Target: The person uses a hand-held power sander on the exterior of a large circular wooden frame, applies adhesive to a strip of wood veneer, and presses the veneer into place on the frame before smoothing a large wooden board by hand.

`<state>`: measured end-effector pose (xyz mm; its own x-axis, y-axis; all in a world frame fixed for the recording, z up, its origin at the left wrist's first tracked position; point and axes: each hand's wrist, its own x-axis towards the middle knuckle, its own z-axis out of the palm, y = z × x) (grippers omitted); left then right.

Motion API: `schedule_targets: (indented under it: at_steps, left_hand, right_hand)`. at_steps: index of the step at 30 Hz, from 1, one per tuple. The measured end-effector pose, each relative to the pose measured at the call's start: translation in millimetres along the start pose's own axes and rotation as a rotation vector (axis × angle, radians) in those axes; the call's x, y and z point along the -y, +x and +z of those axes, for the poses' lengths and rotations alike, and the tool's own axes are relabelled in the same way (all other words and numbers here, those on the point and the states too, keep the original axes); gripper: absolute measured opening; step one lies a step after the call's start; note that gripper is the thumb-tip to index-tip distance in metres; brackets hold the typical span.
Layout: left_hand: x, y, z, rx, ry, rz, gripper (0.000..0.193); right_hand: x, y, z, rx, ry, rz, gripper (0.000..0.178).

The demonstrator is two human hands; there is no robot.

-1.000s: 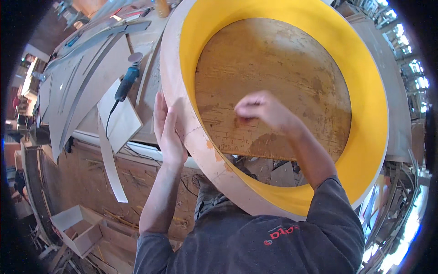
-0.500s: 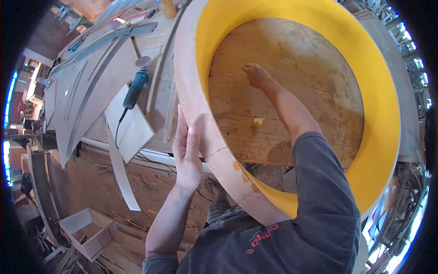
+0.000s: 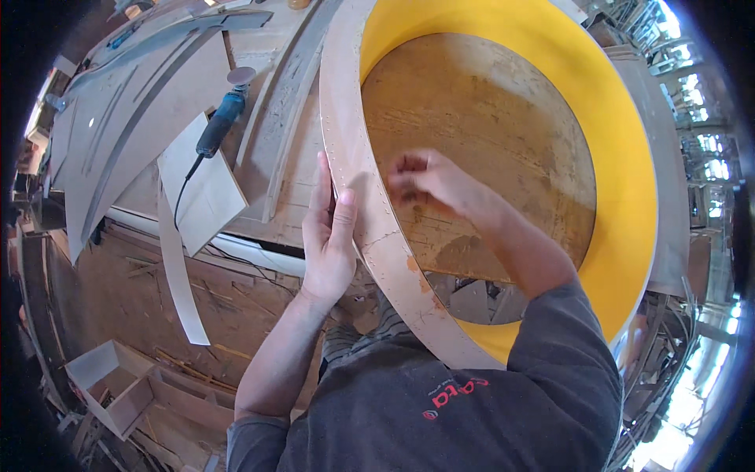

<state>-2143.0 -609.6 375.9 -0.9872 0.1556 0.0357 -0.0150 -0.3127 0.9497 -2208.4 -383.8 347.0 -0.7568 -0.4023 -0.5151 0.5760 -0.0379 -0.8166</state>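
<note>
My left hand [image 3: 332, 244], fingers outstretched, touches the hoop [image 3: 625, 181] at eight o'clock; whether my blurred right hand [image 3: 432, 185] grips, I can't tell. Yellow inside looks done, outside unpainted.

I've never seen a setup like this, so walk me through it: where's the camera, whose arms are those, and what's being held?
There's no machine here, just a person's bare hands. A wide fisheye camera on their head looks down, so straight edges bend near the rim.

The left hand is open against the outer wall of a large ring, bare outside and yellow inside. The right hand is blurred within the ring's opening; I can't tell whether it holds anything. A worn brown workbench top shows through the ring.

To the left, a teal and black angle grinder lies partly across a pale board. A narrow pale strip sticks out past the bench edge.
</note>
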Motion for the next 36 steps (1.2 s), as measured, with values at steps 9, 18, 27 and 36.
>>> schedule_targets:
  at_steps: [9,18,27,36]
  left_hand:
    - [-2.8,-0.2,-4.5,0.007,0.067,-0.008,0.066]
    - [-5.1,-2.1,-5.0,0.005,0.078,-0.048,0.066]
    - [-1.6,-2.7,-11.4,-0.042,0.041,0.006,0.06]
    - [-56.5,44.3,-6.3,0.533,0.96,0.786,0.059]
  right_hand:
    - [-23.4,-9.9,15.6,0.34,0.28,-0.097,0.017]
    - [-10.3,-11.3,17.4,0.334,0.16,-0.05,0.018]
    - [1.9,-22.6,-2.2,0.097,-0.023,-0.065,0.013]
    - [-23.0,-31.6,-57.2,-0.453,-0.223,-0.241,0.016]
